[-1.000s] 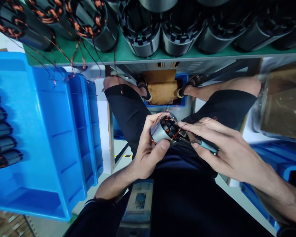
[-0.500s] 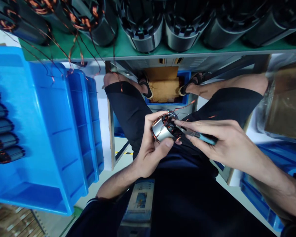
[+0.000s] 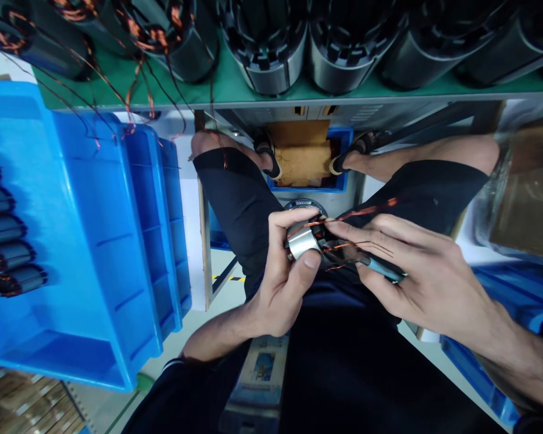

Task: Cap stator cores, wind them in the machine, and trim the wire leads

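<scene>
Between the thumb and fingers of my left hand (image 3: 280, 280) is a motor stator (image 3: 302, 240), a silver cylinder with black slots and copper windings, held above my lap. My right hand (image 3: 416, 265) is closed around a tool with teal handles (image 3: 384, 268), which looks like pliers or cutters; its tip lies by the stator's right end and is partly hidden. Loose copper wires (image 3: 366, 210) run from the stator toward my right fingers, some passing across them.
A green bench (image 3: 233, 90) ahead carries a row of larger stators (image 3: 271, 66), some trailing copper wires over its edge. Stacked blue bins (image 3: 95, 241) stand at the left, with wound stators (image 3: 15, 280) inside. Another blue bin (image 3: 484, 361) is at the right.
The stator has turned in my left hand, and its wires now stretch out to the right. My right hand has shifted slightly right with the tool.
</scene>
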Available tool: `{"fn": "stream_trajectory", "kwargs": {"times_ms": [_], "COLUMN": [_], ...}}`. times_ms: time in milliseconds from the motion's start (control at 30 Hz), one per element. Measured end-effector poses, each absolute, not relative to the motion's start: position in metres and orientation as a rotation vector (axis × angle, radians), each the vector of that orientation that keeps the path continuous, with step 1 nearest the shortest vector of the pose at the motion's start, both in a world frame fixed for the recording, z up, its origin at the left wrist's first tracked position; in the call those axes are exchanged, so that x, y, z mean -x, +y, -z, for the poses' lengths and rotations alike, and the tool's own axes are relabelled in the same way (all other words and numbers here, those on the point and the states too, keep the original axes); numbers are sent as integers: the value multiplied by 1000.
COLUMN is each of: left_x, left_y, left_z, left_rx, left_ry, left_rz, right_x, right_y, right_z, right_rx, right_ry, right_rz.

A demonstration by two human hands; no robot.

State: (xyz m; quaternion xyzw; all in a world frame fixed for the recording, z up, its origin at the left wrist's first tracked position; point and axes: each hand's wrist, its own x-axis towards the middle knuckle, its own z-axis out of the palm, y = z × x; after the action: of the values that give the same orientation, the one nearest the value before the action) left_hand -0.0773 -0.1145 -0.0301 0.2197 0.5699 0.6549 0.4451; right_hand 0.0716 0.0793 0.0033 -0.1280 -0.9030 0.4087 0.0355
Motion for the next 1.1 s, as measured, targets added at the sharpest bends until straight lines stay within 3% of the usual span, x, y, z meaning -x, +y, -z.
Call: {"fn": "stream_trajectory", "kwargs": {"times_ms": [100, 267, 633, 867, 1100], "left_x": [74, 68, 71, 69, 69], "left_y": [-115, -109, -104, -105, -104], "left_z": [33, 40, 27, 25, 21], "left_rx": [-556, -453, -394, -481, -454], "left_ry": [1426, 1291, 1438, 1432, 1402], "left_rz": [-1629, -1771, -1774, -1761, -1781], "right_x": [-73, -71, -70, -64, -63], "right_y": [76, 77, 70, 70, 71], "right_z": [1, 8, 0, -11, -14], "right_rx": [411, 463, 401, 446, 397], "right_ry": [-2735, -2612, -2745, -2637, -2746], "right_rz": [-1222, -1483, -1202, -1344, -1065]}}
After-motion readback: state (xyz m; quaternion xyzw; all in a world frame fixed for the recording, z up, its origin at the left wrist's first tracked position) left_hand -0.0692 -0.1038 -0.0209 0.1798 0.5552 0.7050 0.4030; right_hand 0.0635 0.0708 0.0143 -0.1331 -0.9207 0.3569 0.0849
